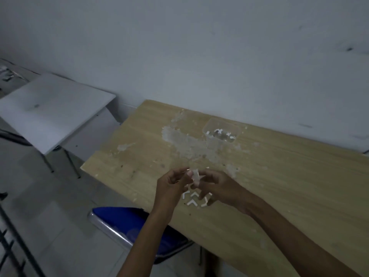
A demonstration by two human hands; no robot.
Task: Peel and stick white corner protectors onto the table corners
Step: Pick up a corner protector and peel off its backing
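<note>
Above the wooden table (279, 186), my left hand (171, 186) and my right hand (217, 186) meet and pinch one small white corner protector (196, 176) between their fingertips. Several more white L-shaped protectors (193, 199) lie loose on the tabletop right under my hands. A clear plastic container (220, 129) with several white protectors inside stands farther back near the wall. The table's near left corner (81, 167) and far left corner (146, 100) show as bare wood.
A patch of whitish residue (185, 140) covers the middle of the table. A blue chair (127, 222) with a metal frame is tucked at the table's near edge. A white table (50, 110) stands to the left, and a wall runs behind.
</note>
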